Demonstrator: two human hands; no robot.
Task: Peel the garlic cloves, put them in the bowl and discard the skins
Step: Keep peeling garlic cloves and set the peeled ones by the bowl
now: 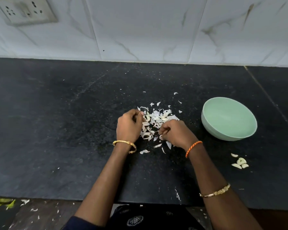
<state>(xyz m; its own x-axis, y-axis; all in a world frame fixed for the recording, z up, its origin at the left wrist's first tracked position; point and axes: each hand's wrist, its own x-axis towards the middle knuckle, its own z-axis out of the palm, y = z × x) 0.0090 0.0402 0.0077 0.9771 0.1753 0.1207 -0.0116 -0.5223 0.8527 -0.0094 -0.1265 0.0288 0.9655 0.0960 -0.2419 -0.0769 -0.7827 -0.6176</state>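
On the dark counter (56, 130) I see both hands curled over the garlic skins (156, 120): left hand (129, 126) gathering skins, right hand (176, 132) pinching one. Right of them sits the green bowl (229, 118), with peeled cloves (239, 162) lying nearer.

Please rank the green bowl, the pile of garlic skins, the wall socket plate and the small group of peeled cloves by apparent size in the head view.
1. Socket plate and green bowl: similar, and the plate is cut off by the frame, so unranked.
2. Pile of garlic skins, partly hidden by the hands.
3. Peeled cloves.

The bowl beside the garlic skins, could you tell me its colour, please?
Pale mint green bowl, shown in the head view.
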